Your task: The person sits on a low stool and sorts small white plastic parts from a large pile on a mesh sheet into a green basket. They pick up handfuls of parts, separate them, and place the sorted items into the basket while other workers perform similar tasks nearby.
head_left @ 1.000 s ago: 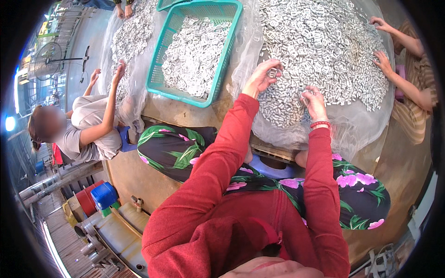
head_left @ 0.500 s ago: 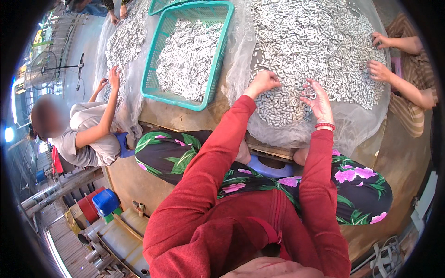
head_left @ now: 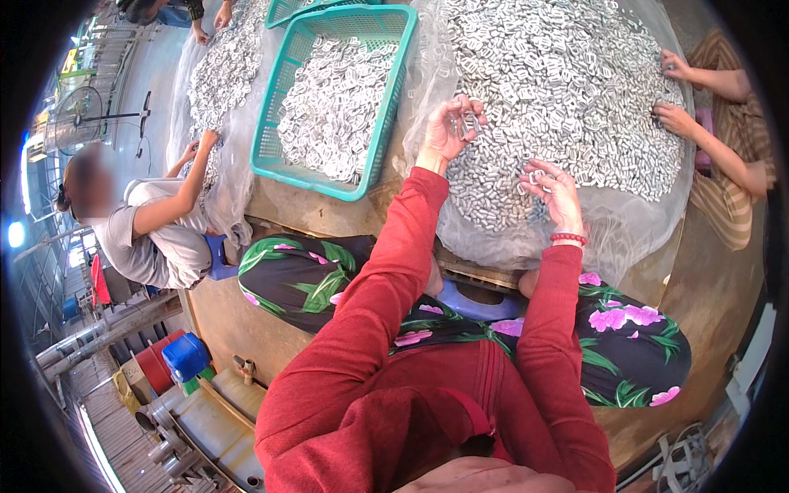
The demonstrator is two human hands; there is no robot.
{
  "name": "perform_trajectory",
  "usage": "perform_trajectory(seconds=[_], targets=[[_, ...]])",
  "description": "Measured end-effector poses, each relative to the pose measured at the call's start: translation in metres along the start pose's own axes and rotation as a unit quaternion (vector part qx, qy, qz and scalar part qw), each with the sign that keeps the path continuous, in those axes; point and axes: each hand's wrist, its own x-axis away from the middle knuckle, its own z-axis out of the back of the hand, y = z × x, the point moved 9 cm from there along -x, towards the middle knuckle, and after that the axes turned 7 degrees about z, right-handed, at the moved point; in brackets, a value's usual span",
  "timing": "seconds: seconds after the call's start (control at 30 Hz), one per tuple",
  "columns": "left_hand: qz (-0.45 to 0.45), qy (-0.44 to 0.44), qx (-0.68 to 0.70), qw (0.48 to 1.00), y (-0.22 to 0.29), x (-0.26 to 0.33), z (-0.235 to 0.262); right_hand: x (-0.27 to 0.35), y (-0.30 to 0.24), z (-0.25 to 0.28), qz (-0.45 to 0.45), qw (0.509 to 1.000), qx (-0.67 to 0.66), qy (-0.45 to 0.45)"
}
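My left hand (head_left: 448,135) is turned palm up over the left part of the heap, its fingers curled around a few small silver metal buckles (head_left: 470,122). Just to the right, my right hand (head_left: 560,201) pinches a silver buckle (head_left: 536,176) between thumb and fingers. A red bead bracelet (head_left: 569,238) circles that wrist. Below both hands spreads a heap of grey buckles mixed with small pellet-like pieces (head_left: 493,191), lying on a translucent mesh sheet (head_left: 468,237).
A teal plastic basket (head_left: 257,156) full of buckles stands left of the heap. Another person's hands (head_left: 675,119) work at the heap's right edge. A seated person (head_left: 152,234) sorts a second pile (head_left: 222,78) on the left. A blue stool (head_left: 477,306) is between my knees.
My left hand has lifted off the pellets, moved up and left, and turned palm up with buckles in it. The right hand has shifted slightly down and left, its fingers closing around a buckle.
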Motion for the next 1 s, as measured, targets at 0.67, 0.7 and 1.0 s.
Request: perform_trajectory(seconds=[0.67,0.7,1.0], targets=[[0.038,0.106,-0.782,0.612,-0.041,-0.018,0.055,-0.015,0.011,0.065,0.07,0.982,0.095,0.145],[0.083,0.117,-0.706,0.694,-0.038,-0.015,0.047,-0.02,0.005,0.067,0.109,0.961,0.208,0.148],[0.033,-0.013,-0.009,0.999,-0.016,0.003,-0.012,-0.065,0.008,0.023,0.152,0.82,0.538,0.119]])
